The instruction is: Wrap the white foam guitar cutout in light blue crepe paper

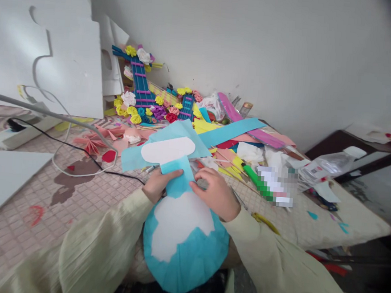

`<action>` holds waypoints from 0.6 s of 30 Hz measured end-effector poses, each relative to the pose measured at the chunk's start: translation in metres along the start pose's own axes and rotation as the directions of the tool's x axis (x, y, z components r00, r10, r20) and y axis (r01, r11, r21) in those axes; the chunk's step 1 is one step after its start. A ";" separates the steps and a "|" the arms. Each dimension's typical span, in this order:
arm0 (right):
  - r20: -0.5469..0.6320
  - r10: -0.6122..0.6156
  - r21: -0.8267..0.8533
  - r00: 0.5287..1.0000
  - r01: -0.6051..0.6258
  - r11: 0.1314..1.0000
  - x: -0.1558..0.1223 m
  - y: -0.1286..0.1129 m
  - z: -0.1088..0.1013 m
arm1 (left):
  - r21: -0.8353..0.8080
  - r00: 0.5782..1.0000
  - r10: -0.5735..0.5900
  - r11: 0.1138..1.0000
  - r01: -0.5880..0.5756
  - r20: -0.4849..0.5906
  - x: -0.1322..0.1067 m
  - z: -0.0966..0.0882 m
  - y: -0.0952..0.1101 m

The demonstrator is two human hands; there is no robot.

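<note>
In the head view, our left hand (158,183) and right hand (215,191) both pinch the blue-covered neck (179,186) of a banjo-shaped cutout (181,217) by the table's (305,228) near edge, crepe paper (196,258) covering its rim and lower body, its middle and oblong head (168,149) bare white.

That bench (112,192) wears a tile-patterned cover with a dark stain (74,176) towards its left side. Over there lie a white power strip (24,131), folded salmon paper (93,146) and a red scrap (108,156). Coloured paper (205,127) is heaped near the wall, and over to the right I see a clear plastic bottle (324,166), a yellow-handled tool (265,222) and small blue scraps (312,215)
</note>
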State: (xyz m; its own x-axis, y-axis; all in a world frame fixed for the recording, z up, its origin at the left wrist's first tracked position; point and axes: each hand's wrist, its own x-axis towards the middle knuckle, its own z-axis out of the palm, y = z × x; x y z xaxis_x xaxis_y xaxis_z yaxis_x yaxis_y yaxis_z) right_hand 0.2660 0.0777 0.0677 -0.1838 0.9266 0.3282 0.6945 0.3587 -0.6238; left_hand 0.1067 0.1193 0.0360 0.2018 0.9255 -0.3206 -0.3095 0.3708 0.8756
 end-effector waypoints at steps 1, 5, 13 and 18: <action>-0.031 -0.056 -0.091 0.998 0.053 0.994 -0.001 -0.002 0.003 | -0.002 1.000 0.005 1.000 -0.005 -0.004 0.001 0.000 -0.002; -0.070 -0.182 -0.288 0.981 0.155 0.945 -0.005 -0.005 0.016 | -0.012 0.999 0.052 0.999 -0.052 -0.013 0.007 -0.002 -0.008; -0.050 -0.256 -0.350 0.966 0.223 0.910 -0.011 -0.005 0.023 | -0.012 0.995 0.103 0.995 -0.103 0.002 0.010 -0.002 -0.011; -0.107 -0.190 -0.259 0.976 0.157 0.953 -0.010 -0.009 0.019 | -0.026 0.998 0.055 0.998 -0.055 -0.011 0.008 -0.002 -0.009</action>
State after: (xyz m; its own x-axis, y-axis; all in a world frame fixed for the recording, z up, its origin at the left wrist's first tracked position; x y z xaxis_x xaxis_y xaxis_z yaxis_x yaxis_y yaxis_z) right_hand 0.2490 0.0673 0.0564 -0.2373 0.8241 0.5144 0.8131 0.4583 -0.3591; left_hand 0.1096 0.1240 0.0254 0.1742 0.9453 -0.2758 -0.3446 0.3209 0.8822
